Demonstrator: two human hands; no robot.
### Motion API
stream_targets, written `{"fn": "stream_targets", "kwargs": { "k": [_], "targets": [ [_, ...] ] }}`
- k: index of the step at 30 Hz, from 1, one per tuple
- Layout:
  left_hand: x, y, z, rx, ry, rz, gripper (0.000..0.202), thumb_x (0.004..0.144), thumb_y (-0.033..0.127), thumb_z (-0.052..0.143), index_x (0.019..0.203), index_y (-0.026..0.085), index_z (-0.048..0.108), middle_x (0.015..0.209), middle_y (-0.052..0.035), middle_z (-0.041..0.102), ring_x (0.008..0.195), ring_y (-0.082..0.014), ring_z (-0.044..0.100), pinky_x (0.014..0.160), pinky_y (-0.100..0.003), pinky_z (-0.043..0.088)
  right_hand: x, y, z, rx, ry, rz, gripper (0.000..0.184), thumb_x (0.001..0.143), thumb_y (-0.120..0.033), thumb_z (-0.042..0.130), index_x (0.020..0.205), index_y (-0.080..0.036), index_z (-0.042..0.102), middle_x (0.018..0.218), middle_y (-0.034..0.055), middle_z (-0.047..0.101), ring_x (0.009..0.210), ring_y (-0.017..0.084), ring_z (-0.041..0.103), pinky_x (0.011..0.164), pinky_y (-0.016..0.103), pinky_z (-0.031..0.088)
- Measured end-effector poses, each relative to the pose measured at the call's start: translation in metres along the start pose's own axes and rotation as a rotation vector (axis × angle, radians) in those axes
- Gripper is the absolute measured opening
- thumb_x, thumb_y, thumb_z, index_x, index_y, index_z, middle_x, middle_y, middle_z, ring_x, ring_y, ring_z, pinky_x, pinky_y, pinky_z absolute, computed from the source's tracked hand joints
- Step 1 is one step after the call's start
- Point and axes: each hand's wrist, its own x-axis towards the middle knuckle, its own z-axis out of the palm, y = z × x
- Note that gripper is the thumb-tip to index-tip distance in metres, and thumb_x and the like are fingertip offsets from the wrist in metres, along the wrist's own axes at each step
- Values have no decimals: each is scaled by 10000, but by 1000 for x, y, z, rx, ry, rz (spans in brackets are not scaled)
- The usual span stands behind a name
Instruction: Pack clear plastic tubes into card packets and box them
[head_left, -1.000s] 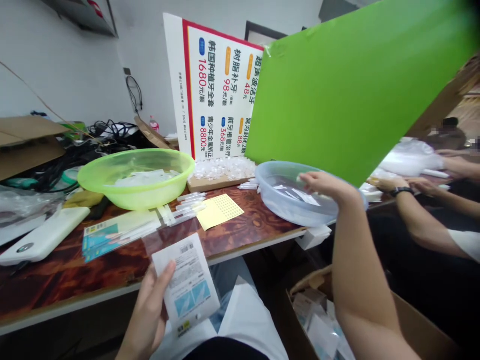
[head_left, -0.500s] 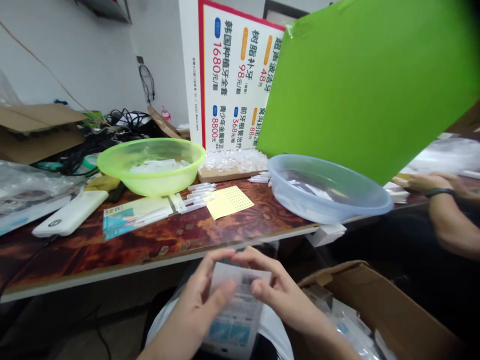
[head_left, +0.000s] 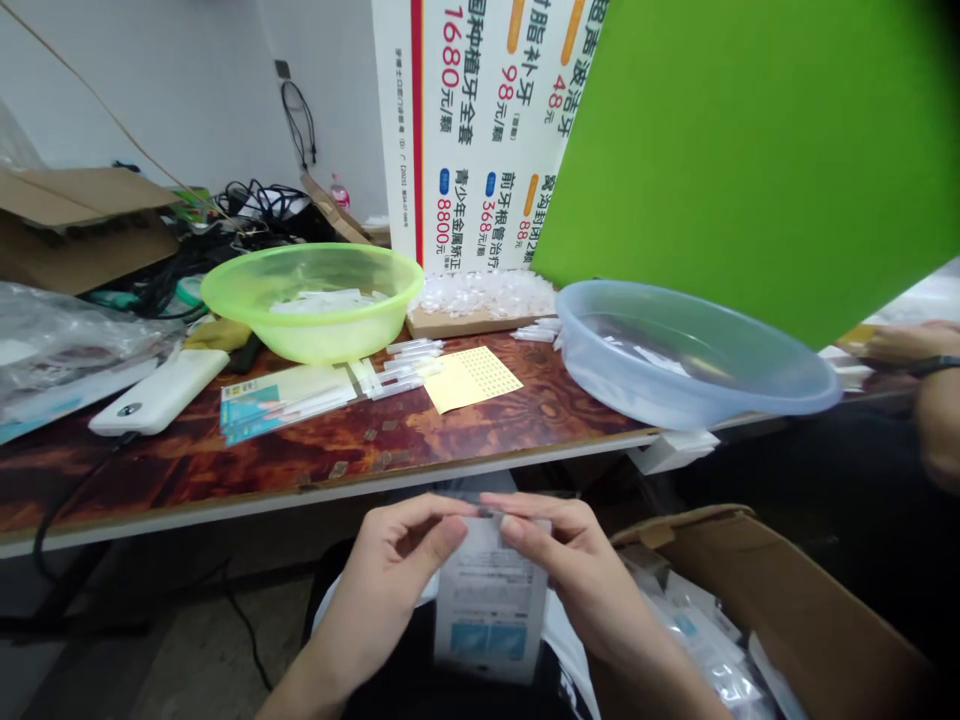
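Note:
Between my two hands hangs a clear plastic packet [head_left: 491, 610] with a printed card inside, grey text above and two blue pictures below. My left hand [head_left: 401, 560] pinches its top left edge between thumb and fingers. On the top right edge, my right hand [head_left: 566, 560] pinches it the same way, its fingertips close to the left ones. The packet is held over my lap, in front of the table edge. Whether the packet's top is sealed cannot be made out.
On the table [head_left: 352, 450] stand a yellow-green basin [head_left: 315, 340] and a blue basin [head_left: 697, 385], both with white pieces inside. A yellow sticker sheet [head_left: 472, 378], white tubes [head_left: 409, 365] and a power bank [head_left: 161, 392] lie there. A carton [head_left: 795, 590] of packets sits at lower right; a co-worker's arm [head_left: 937, 400] is beyond.
My fingers have drawn to the packet's top edge, and the packet now hangs more upright and squarely facing me. The camera view has shifted, and the table things appear higher.

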Motion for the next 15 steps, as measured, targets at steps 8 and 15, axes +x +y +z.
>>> {"fn": "stream_targets", "kwargs": {
  "k": [8,15],
  "targets": [
    [4,2,-1,-243,68,-87,479,788,401,773,1229,246,667,696,-3,713,633,-130,639,621,-212,505,0,-6,8,212,22,65,175,744,-349,830,891,-258,804,809,35,752,676,133,652,618,225,507],
    [-9,4,-14,-166,-26,-129,262,856,405,701,1034,218,742,811,-24,717,680,-119,609,629,-192,506,-5,-1,-7,148,-167,75,153,847,-370,736,975,-304,789,920,20,736,746,117,638,633,198,486]
  ]
}}
